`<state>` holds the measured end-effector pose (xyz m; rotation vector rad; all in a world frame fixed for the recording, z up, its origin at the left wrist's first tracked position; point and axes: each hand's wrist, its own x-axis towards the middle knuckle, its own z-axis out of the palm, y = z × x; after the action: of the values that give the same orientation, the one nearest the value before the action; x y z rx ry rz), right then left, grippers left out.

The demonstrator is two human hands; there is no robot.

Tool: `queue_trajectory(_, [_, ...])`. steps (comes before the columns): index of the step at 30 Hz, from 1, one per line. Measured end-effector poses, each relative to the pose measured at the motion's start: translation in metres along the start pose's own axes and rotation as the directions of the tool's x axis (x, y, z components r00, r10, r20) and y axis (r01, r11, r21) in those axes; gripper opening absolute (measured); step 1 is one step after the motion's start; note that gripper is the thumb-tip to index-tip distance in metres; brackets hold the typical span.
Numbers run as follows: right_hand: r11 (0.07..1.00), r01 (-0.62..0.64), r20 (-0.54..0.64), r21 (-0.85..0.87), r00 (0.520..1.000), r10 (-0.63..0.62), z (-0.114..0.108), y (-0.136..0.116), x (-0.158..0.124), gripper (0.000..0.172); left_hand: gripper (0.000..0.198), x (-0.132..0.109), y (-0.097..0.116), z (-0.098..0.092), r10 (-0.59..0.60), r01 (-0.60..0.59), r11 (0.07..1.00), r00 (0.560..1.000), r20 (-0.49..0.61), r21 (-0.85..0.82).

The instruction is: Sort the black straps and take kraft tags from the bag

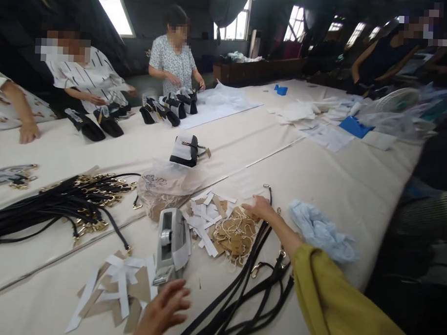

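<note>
My right hand (259,207), in a yellow sleeve, reaches forward and rests its fingers on the far edge of a pile of brown tags with white strings (236,235). I cannot see anything gripped in it. My left hand (163,312) hovers low at the near edge with fingers spread, holding nothing, just beside the grey tape dispenser (172,244). Several black straps with gold clasps (248,290) lie under my right forearm. White paper strips (203,225) are scattered between dispenser and tags.
A bundle of black straps (61,203) lies at left, cut paper and card pieces (116,286) near front. A small black-and-white bag (185,150) sits mid-table on the cream table cover (318,175). A blue cloth (322,232) lies right. Other people handle black bags (167,112) at the far side.
</note>
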<state>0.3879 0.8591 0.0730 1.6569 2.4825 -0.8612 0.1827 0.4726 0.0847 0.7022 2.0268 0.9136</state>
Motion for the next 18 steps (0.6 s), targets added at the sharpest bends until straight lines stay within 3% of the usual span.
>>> queue_trajectory(1, [1.000, -0.002, 0.030, -0.016, 1.000, 0.002, 0.002, 0.000, 0.001, 0.091, 0.049, 0.006, 0.021, 0.037, -0.122, 0.166, 0.946, 0.978, 0.170, -0.278])
queue_trajectory(3, [0.999, 0.018, 0.089, -0.045, 0.996, -0.013, 0.009, -0.005, -0.006, 0.100, 0.051, 0.022, 0.062, 0.098, -0.244, 0.443, 0.683, 0.888, 0.390, -0.581])
queue_trajectory(4, [0.998, 0.030, 0.113, -0.061, 0.993, -0.023, 0.012, -0.009, -0.012, 0.104, 0.047, 0.033, 0.080, 0.119, -0.302, 0.481, 0.576, 0.877, 0.375, -0.661])
queue_trajectory(6, [0.993, 0.056, 0.143, -0.103, 0.989, -0.041, 0.018, -0.020, -0.028, 0.109, 0.031, 0.054, 0.108, 0.144, -0.354, 0.483, 0.439, 0.868, 0.348, -0.757])
queue_trajectory(8, [0.987, 0.077, 0.158, -0.144, 0.986, -0.054, 0.024, -0.033, -0.042, 0.112, 0.020, 0.073, 0.125, 0.153, -0.374, 0.460, 0.372, 0.869, 0.323, -0.806])
queue_trajectory(11, [0.986, 0.097, 0.169, -0.138, 0.983, -0.074, 0.031, -0.050, -0.057, 0.112, 0.022, 0.090, 0.134, 0.158, -0.422, 0.479, 0.307, 0.843, 0.333, -0.823])
queue_trajectory(14, [0.993, 0.104, 0.164, -0.052, 0.982, -0.095, 0.035, -0.056, -0.062, 0.105, 0.024, 0.097, 0.132, 0.165, -0.460, 0.490, 0.282, 0.824, 0.331, -0.825])
queue_trajectory(18, [0.979, 0.066, 0.170, 0.191, 0.981, -0.099, 0.035, -0.051, -0.065, 0.081, 0.016, 0.097, 0.120, 0.167, -0.443, 0.482, 0.282, 0.832, 0.333, -0.830])
